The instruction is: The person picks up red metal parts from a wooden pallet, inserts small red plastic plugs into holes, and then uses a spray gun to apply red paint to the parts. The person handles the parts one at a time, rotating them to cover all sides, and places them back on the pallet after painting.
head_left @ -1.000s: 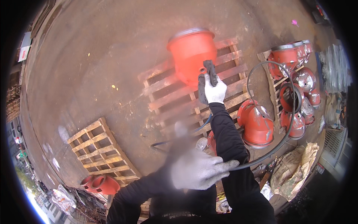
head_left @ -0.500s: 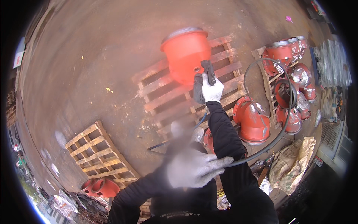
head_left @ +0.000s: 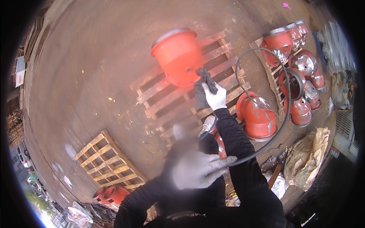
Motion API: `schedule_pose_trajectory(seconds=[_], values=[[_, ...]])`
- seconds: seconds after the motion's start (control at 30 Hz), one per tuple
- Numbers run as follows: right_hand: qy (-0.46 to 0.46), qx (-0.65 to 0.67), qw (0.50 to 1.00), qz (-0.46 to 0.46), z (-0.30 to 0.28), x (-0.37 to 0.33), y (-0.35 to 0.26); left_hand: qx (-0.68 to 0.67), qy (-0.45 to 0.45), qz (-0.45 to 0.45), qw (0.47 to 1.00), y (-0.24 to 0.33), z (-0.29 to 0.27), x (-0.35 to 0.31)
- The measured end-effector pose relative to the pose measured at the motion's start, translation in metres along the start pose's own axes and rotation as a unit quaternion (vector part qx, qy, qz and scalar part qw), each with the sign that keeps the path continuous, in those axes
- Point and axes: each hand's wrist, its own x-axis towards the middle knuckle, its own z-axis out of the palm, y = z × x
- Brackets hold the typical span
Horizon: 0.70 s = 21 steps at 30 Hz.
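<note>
In a white glove, my right hand (head_left: 216, 98) is closed around a dark, paint-caked spray gun (head_left: 207, 80) with a cup hanging under it. The gun points at a large orange-red pipe fitting (head_left: 178, 55), which has a grey rim and a small hole in its side. That fitting stands on a wooden pallet (head_left: 167, 107) tinted with red, and gun and fitting look apart. Nearer my body, my gloved left hand (head_left: 201, 169) pinches a dark hose (head_left: 266, 147) that loops out to the right. A blurred patch hides part of this hand.
Several worn red pipe fittings (head_left: 300, 112) crowd a pallet at the right. A flanged elbow (head_left: 259, 121) stands beside my right arm. Torn sacks (head_left: 307, 159) lie at the lower right. Another pallet (head_left: 110, 159) and red fittings (head_left: 116, 194) are at the lower left.
The view has shifted, so the big fitting appears further left. My right hand and the spray gun have drawn back a little, toward me and rightward of its hole. My left hand keeps the hose.
</note>
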Motion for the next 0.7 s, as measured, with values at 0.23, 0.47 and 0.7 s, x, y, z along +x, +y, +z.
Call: schedule_pose_trajectory(seconds=[0.23,0.47,0.7], values=[[-0.010,0.052,0.999,-0.005,-0.036,0.062,0.054,-0.011,-0.024,-0.041,0.999,0.001,0.041,0.046],[-0.079,0.007,0.997,-0.012,-0.069,0.114,0.047,-0.011,-0.026,-0.072,0.997,-0.004,0.073,0.106],[-0.058,0.082,0.995,-0.023,-0.076,0.120,0.038,-0.005,-0.008,-0.058,0.998,-0.022,0.110,0.149]])
